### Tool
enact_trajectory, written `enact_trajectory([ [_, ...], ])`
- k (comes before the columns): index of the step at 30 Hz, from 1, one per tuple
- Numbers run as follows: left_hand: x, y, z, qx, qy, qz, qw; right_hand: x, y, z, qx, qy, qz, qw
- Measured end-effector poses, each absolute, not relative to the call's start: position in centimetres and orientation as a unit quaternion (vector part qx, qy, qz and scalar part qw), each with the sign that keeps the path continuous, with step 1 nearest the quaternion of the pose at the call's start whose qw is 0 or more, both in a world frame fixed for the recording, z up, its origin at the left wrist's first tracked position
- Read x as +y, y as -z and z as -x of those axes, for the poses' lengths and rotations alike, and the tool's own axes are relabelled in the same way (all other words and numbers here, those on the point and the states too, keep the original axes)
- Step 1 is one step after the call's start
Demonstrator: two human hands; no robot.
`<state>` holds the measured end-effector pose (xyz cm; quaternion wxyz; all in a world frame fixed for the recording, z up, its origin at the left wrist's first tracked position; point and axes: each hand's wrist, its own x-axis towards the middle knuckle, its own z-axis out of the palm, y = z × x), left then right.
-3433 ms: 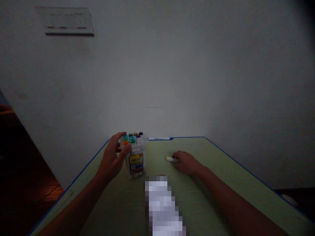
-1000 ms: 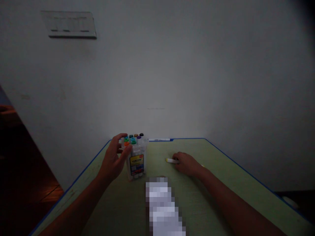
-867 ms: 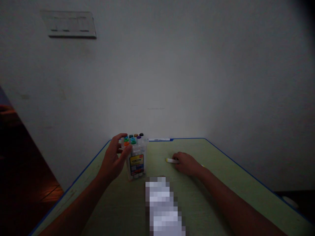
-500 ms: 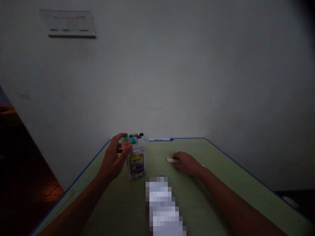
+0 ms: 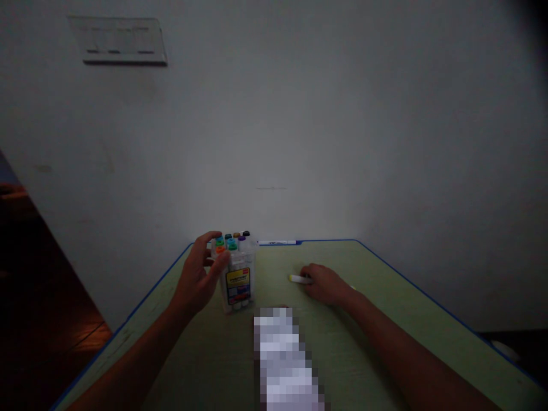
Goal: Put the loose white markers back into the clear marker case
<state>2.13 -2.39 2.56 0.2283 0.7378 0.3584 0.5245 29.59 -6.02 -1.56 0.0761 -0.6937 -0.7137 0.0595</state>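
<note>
Head camera looks down on a pale green desk (image 5: 385, 297) with a blue edge, its far end against a plain off-white wall (image 5: 342, 142). The room is dim. A rectangular wall plate (image 5: 117, 40) sits high on the left, and a dark reddish floor (image 5: 43, 319) shows beside the desk's left edge. A slim blue-and-white pen (image 5: 277, 242) lies along the far edge, right at the wall. Near the middle of the desk lies something white that is too blurred to identify.

The left hand (image 5: 197, 279) is wrapped around a clear marker case (image 5: 237, 279) that stands upright on the left part of the desk. The case has coloured caps showing at its top and a yellow label facing the camera. The left hand's fingers (image 5: 209, 237) curl around the case's upper far side, with the thumb pressed on the near side just below the caps.

To the right, well apart from the case, the right hand (image 5: 327, 283) lies palm-down on the desk over a yellow marker (image 5: 297, 278). The marker's yellow end pokes out leftward past the curled fingertips. Whether those fingers pinch the marker or only rest on it cannot be told.
</note>
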Motion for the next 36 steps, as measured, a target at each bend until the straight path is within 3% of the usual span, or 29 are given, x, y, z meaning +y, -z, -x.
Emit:
enact_trajectory([
  [20,-2.2,-2.5,-2.1,0.358,-0.522,-0.743,0.218,-5.9,1.6,-29.6,-0.717,-0.050,0.690,0.086],
  [27,-3.0,-3.1,-2.7,0.349,-0.545,-0.741,0.179,-6.1,1.4,-29.7,-0.707,-0.060,0.703,0.046],
  [31,-2.8,-3.1,-3.1,0.318,-0.551,-0.742,0.211,-5.9,0.1,-30.0,-0.711,-0.063,0.700,0.015],
  [35,-2.8,-2.9,-3.0,0.314,-0.552,-0.740,0.221,-11.1,-3.9,-27.1,-0.726,-0.049,0.676,0.120],
  [36,-2.7,-2.8,-3.0,0.315,-0.552,-0.740,0.219,-13.4,-4.6,-25.8,-0.744,-0.093,0.647,0.136],
])
